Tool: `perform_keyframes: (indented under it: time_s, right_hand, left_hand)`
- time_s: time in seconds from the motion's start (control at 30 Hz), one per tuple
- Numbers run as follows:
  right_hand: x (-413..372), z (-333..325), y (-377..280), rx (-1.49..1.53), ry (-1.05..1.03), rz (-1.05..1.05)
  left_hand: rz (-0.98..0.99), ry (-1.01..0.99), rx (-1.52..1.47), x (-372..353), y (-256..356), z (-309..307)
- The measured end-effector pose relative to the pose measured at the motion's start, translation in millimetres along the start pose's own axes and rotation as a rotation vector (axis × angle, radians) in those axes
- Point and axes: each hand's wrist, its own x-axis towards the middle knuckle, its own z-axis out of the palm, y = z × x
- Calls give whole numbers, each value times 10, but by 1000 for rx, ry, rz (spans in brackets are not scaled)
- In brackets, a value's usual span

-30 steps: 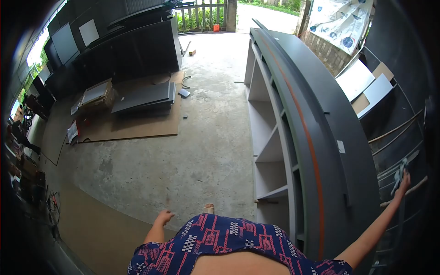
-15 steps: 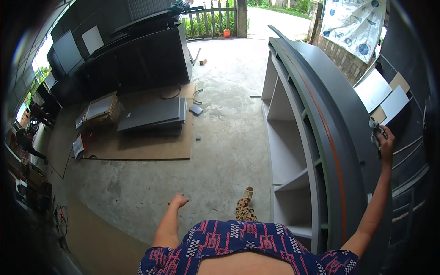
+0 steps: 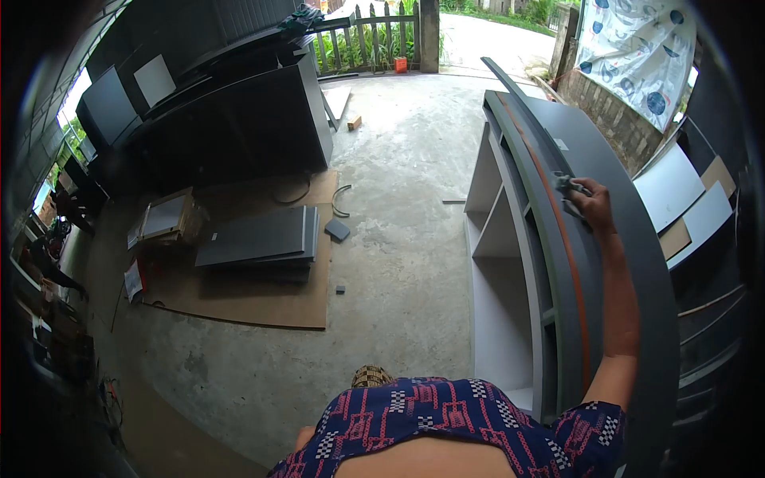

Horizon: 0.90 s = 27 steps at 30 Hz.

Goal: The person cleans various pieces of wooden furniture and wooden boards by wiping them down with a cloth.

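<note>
My right hand (image 3: 594,205) is closed round a crumpled grey-green rag (image 3: 566,185), held against the dark grey upper side of a long cabinet (image 3: 613,151). An orange-brown stripe (image 3: 567,259) runs lengthwise along that surface, left of the rag. Beside the hand, a narrow dark strip (image 3: 518,89) lies along the cabinet and sticks out past its far end. Pale open compartments (image 3: 502,303) face left. Of my left arm only a small patch of skin shows at the shirt's left edge; its fingers are hidden.
Stacked grey panels (image 3: 255,235) and an opened carton (image 3: 167,217) lie on a brown sheet (image 3: 295,307) at left. A large black cabinet (image 3: 231,119) stands behind them. A small grey block (image 3: 340,290) sits on the concrete floor. White boards (image 3: 665,187) lean at right.
My right hand has moved the rag leftward across the cabinet, from its right side to near the stripe. My left hand has drawn back toward my body. The view has shifted forward.
</note>
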Motion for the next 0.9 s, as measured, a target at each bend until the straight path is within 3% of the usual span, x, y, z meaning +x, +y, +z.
perform_keyframes:
  time_s: [0.03, 0.1, 0.33, 0.43, 0.47, 0.57, 0.63, 0.7, 0.77, 0.9]
  right_hand:
    - [224, 272, 109, 7, -60, -24]
    - [600, 850, 363, -16, -135, -96]
    - [1390, 2361, 1029, 45, -314, 105]
    - [1570, 2643, 1776, -193, -248, 193]
    - [1583, 2709, 2043, -191, -261, 380]
    - [1419, 2859, 3018, -310, -235, 524]
    - [1337, 2919, 3297, -399, -294, 671]
    - [1362, 3016, 3534, -234, -292, 937]
    - [1650, 3169, 3395, -270, -327, 1079]
    - [2524, 3589, 3829, -454, -530, 928]
  left_hand:
    - [-274, -84, -243, 133, 112, -137]
    - [-525, -110, -436, 604, 162, -385]
    - [-688, -112, -537, 2279, -211, -1666]
    - [-749, -32, -570, 3299, -149, -2868]
    - [-756, 6, -558, 3697, -131, -3312]
    - [-766, 91, -479, 4930, -616, -3958]
    - [-654, 129, -351, 5624, -612, -4604]
    - [-595, 164, -315, 6240, -398, -5235]
    - [-507, 244, -354, 6882, -383, -5524]
    - [-428, 286, -478, 7716, 144, -5918]
